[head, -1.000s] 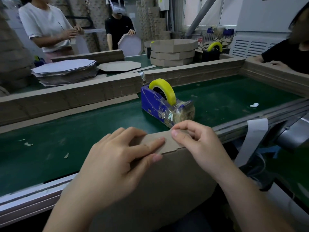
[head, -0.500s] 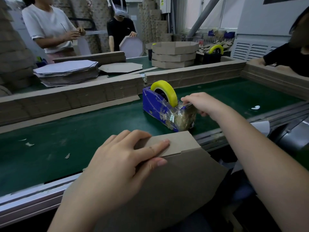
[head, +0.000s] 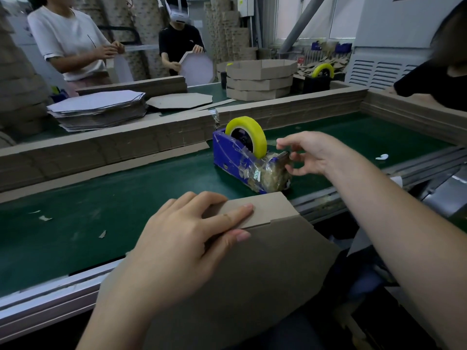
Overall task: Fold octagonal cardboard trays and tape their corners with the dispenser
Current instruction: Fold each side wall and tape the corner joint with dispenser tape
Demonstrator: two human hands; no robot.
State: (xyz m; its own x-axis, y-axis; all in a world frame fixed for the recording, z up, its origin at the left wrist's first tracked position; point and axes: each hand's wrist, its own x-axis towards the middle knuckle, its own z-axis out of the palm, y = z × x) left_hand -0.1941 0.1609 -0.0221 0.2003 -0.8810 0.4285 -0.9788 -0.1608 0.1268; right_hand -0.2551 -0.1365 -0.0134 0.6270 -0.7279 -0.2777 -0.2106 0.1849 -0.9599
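Observation:
A brown cardboard tray [head: 252, 269] stands tilted against the near edge of the belt, one flap folded over on top. My left hand [head: 182, 238] lies flat on that flap; its straight fingers press the flap and its thumb presses the wall below. The blue tape dispenser [head: 232, 157] with a yellow roll sits on the green belt just beyond the tray. My right hand [head: 308, 155] is at the dispenser's cutter end, fingers curved around it. The tape is clear, so whether a strip is pinched does not show.
Low cardboard walls [head: 126, 147] border the green belt [head: 101, 205]. Behind them are a pile of flat blanks [head: 98, 109], three stacked finished trays [head: 260, 77] and a second dispenser [head: 321, 77]. Two people work at the back left; another person's arm is at the far right.
My right hand left the tray's corner, reached forward to the dispenser and now sits at its cutter end. My left hand has stayed pressed on the flap.

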